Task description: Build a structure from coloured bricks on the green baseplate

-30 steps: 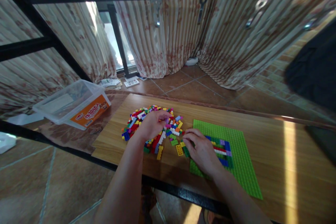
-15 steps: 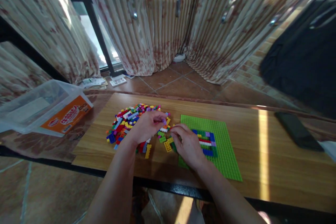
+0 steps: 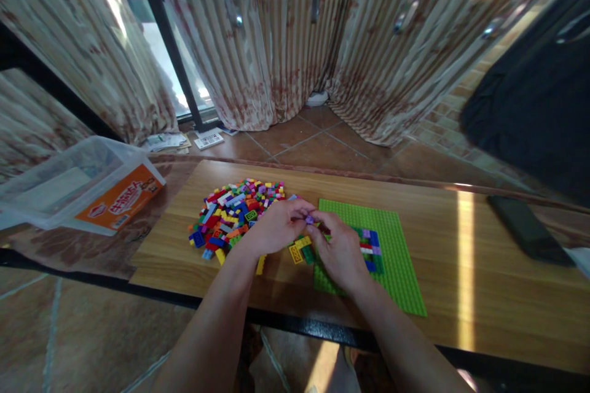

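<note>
A small purple brick [image 3: 309,219] sits between the fingertips of my two hands, just left of the green baseplate [image 3: 401,285]. My left hand [image 3: 279,225] pinches it from the left, over the right edge of the brick pile [image 3: 230,212]. From the right, my right hand [image 3: 341,252] meets it with thumb and fingers closed, partly covering the baseplate. A low build of blue, green, red, white and lilac bricks [image 3: 375,242] stands on the baseplate, its left part hidden by my right hand. Below my fingers lie a yellow brick [image 3: 295,253] and a dark green brick [image 3: 307,254].
A clear plastic box [image 3: 106,163] with an orange label stands at the left. A dark phone [image 3: 528,230] lies on the right of the wooden tabletop [image 3: 433,227]. The black table edge [image 3: 304,323] runs along the front.
My left hand has moved right from the pile with the purple brick, and the fingertips of both hands now meet around it. More of the pile shows; the view has shifted slightly.
</note>
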`<action>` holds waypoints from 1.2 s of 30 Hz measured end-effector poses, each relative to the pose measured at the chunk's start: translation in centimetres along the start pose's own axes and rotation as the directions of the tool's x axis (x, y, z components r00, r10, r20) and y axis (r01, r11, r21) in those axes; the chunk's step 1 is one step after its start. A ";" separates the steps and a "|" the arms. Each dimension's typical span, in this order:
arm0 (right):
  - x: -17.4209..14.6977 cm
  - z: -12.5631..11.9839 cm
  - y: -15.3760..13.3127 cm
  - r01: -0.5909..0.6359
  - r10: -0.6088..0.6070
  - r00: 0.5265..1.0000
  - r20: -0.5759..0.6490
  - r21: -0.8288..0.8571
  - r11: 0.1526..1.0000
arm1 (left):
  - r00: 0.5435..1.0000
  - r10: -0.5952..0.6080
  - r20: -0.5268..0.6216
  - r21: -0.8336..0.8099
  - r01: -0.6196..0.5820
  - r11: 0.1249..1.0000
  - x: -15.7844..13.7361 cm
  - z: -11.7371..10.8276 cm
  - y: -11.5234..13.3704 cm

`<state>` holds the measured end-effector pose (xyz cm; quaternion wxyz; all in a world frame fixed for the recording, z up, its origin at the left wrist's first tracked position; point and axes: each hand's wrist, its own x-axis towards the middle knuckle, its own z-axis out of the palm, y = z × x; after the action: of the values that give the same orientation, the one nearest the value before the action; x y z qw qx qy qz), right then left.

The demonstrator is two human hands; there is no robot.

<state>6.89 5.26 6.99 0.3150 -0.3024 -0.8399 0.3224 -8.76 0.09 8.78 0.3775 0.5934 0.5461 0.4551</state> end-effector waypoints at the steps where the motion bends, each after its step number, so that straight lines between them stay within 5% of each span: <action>1: 0.0 -0.1 0.1 -0.010 0.010 1.000 -0.003 0.002 1.000 | 1.000 0.007 0.002 -0.002 -0.007 1.000 0.0 0.1 0.0; 8: -0.1 -2.2 1.0 -0.082 0.082 0.996 -0.015 0.021 0.996 | 0.997 0.060 -0.050 0.135 -0.053 0.989 0.1 0.9 -0.8; 14: -0.4 -7.0 3.0 -0.218 0.211 0.966 -0.147 -0.031 0.975 | 0.995 0.025 -0.092 0.281 0.001 0.960 0.2 0.8 -0.8; 19: -2.2 -10.1 4.5 -0.270 0.272 0.962 0.023 -0.072 0.960 | 0.997 0.014 -0.077 0.325 0.012 0.946 0.2 0.8 -0.3; 28: -4.3 -9.2 5.2 -0.159 0.189 0.965 0.184 -0.167 0.973 | 0.998 0.000 -0.057 0.380 0.022 0.925 0.4 1.0 -0.5; 36: -4.0 -8.6 5.2 -0.207 0.225 0.949 0.220 -0.102 0.973 | 0.998 -0.018 -0.062 0.390 0.041 0.920 0.4 0.8 -0.2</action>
<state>17.14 8.58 6.94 0.1665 -0.3653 -0.8443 0.3550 -8.07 0.56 8.39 0.2424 0.6351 0.6456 0.3480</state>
